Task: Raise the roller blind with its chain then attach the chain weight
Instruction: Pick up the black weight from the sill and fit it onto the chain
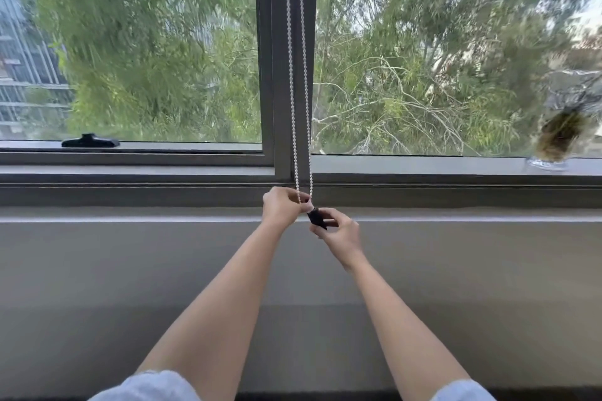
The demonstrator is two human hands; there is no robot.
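Forearms reach fwd; left hand (280, 207) pinches bead chain (301, 81) loop's bottom, right hand (338, 231) grips black chain weight (316, 217) just under it, below sill. Risk: loose pinch, beads slip out, weight drops.

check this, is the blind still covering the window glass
No, both panes of the window show trees with no blind fabric in view, while the left hand pinches the chain and the right hand holds the black weight.
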